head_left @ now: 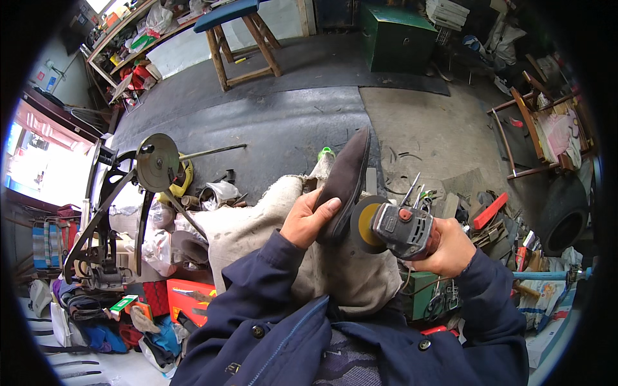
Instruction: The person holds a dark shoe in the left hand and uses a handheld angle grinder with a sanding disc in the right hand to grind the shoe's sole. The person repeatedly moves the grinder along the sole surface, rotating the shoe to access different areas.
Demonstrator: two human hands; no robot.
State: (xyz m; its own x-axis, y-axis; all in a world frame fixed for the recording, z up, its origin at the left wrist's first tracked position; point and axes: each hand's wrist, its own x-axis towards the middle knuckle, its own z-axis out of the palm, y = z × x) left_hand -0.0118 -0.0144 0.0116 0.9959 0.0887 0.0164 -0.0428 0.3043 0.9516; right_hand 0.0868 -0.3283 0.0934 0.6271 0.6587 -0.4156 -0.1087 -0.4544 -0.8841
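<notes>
My left hand point(304, 220) is closed round the heel end of a dark suede shoe point(346, 179), its thumb pressed on the side. The shoe is tilted on edge, its pointed toe away from me and its sole turned to the right. In my right hand point(452, 248) is a grey angle grinder point(404, 229), gripped by its body. Its round yellowish disc point(366, 224) stands right beside the sole edge near the heel; I cannot tell whether they touch. Beneath both lies a worn beige cloth point(251, 235) over my lap.
On the left stands a black cast-iron machine with a round wheel point(158, 163). Hand tools and a red-handled item point(490, 210) crowd the right side, near a green box point(421, 293). Farther off are a blue-topped wooden stool point(226, 14), a green chest point(397, 38) and a wooden chair point(529, 128).
</notes>
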